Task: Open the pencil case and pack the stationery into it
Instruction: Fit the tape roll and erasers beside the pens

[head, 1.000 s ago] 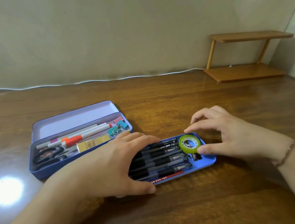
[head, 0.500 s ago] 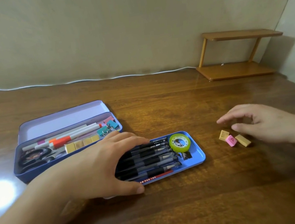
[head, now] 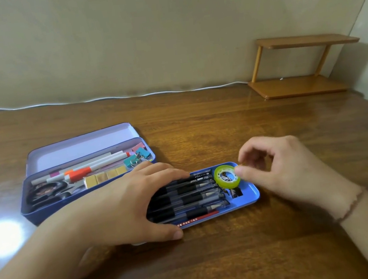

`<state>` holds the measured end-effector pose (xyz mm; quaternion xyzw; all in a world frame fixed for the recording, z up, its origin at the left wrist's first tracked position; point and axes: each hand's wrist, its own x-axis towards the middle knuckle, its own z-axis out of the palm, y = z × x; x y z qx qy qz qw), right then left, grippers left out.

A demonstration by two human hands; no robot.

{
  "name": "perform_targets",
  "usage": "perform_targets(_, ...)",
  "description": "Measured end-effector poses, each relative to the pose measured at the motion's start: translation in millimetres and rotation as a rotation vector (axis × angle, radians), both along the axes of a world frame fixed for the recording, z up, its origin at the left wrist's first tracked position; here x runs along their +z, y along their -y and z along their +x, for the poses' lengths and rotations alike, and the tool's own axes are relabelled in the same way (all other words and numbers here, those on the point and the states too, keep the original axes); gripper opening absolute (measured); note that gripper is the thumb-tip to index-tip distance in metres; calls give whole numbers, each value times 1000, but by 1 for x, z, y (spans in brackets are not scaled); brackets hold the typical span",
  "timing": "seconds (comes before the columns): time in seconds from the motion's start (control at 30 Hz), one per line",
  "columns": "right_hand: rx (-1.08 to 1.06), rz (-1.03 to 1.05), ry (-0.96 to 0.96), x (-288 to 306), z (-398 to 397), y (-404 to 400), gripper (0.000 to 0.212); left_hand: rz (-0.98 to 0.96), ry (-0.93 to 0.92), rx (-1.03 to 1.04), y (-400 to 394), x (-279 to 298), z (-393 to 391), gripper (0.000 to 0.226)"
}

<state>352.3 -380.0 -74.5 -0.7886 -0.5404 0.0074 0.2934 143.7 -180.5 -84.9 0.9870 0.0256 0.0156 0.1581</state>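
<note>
The purple pencil case (head: 46,209) stands open at the left, lid (head: 80,146) tipped back. Inside lie markers (head: 81,171), scissors (head: 44,194), yellow blocks (head: 105,176) and teal binder clips (head: 137,157). In front of it sits the blue inner tray (head: 249,197) with several black pens (head: 195,195) and a green tape roll (head: 227,177). My left hand (head: 130,201) lies across the tray's left half, fingers over the pens and thumb at the near rim. My right hand (head: 286,167) hovers at the tray's right end, fingers curled, thumb tip touching the tape roll. Whether it holds anything is hidden.
All of this rests on a brown wooden table (head: 219,264). A small two-level wooden shelf (head: 300,82) stands at the back right against the wall. A white cable (head: 101,99) runs along the table's far edge. Glare marks the table at the left (head: 0,236).
My right hand went out right to three small blocks on the table, then came back left to the tape roll. Those blocks are no longer in sight. My left hand stayed on the tray.
</note>
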Motion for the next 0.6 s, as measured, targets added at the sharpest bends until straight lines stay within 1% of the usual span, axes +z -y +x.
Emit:
perform_targets(0.13, 72, -136, 247, -8, -12, -9, 32, 6, 1, -2, 0, 1, 0, 87)
perform_targets(0.2, 114, -176, 307, -7, -12, -7, 35, 5, -3, 1, 0, 1, 0, 88)
perform_targets(0.27, 122, -175, 341, -7, -13, -4, 36, 2, -9, 1, 1, 1, 0, 88)
perform_targets(0.37, 103, -175, 349, -5, -15, -2, 36, -1, -7, 3, 0, 0, 0, 87)
perform_targets(0.6, 77, -163, 292, -1, -18, 2, 32, -1, -14, 2, 0, 1, 0, 86)
